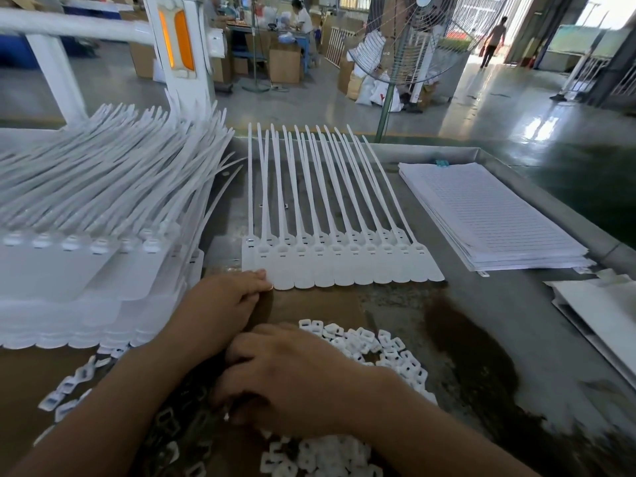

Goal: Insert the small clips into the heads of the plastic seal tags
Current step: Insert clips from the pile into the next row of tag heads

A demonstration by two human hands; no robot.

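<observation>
Clips [395,352]: a loose white heap nearest the person, on brown cardboard [309,308], spilling out left and right of the forearms.
Right hand [296,376]: back up, over the heap, fingers curled down among the clips. Whether it has picked any up is hidden, so I cannot tell.
Left hand [223,301]: just beyond, fingers fairly flat and together, holding nothing. The tips touch the lower edge of the leftmost tag.
Tags [344,266]: one row laid side by side and overlapping, flags toward the person, tails pointing away.
Heads [370,249]: in a line across the row where flag meets tail. Each shows a small slot, too small to tell whether it is filled.
Stack [86,256]: many more tags piled at the left, tails fanned outward.
Paper [488,215]: a ruled pile at the right, well apart from the row.
Fan [423,36]: stands beyond the table.
Done: no clip can be confirmed seated.
Left: probably most of the job, judging by the big heap and the stack.
</observation>
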